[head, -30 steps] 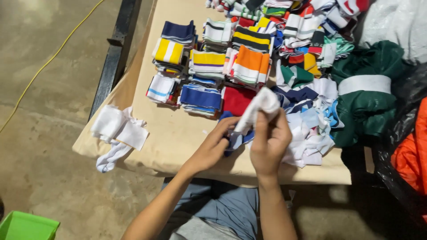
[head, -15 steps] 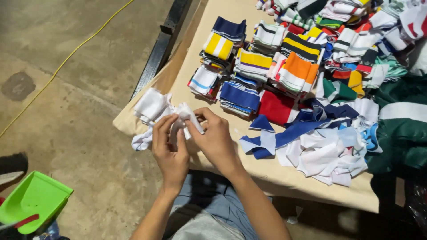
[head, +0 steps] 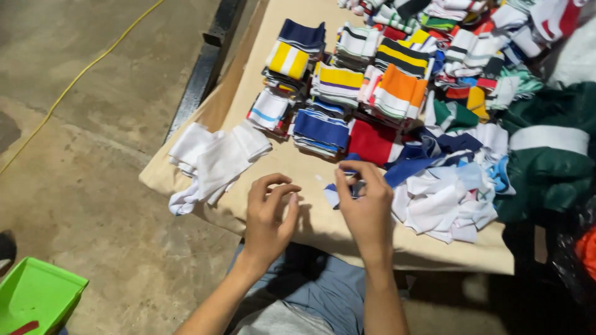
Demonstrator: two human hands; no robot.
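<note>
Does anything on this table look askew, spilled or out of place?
Mostly tidy folded stacks, but the white pile at the table's left corner is loose, with one piece drooping over the table edge. The blue and white heap beside the right hand is a jumble. Left hand is empty.

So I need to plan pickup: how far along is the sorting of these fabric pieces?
Done: many folded striped stacks sit in rows, and a small white pile lies at the table's corner. In hand: the right hand pinches a blue-and-white piece while the left hand hovers curled and empty. Left: a loose heap of white and blue pieces is unstacked.
</note>
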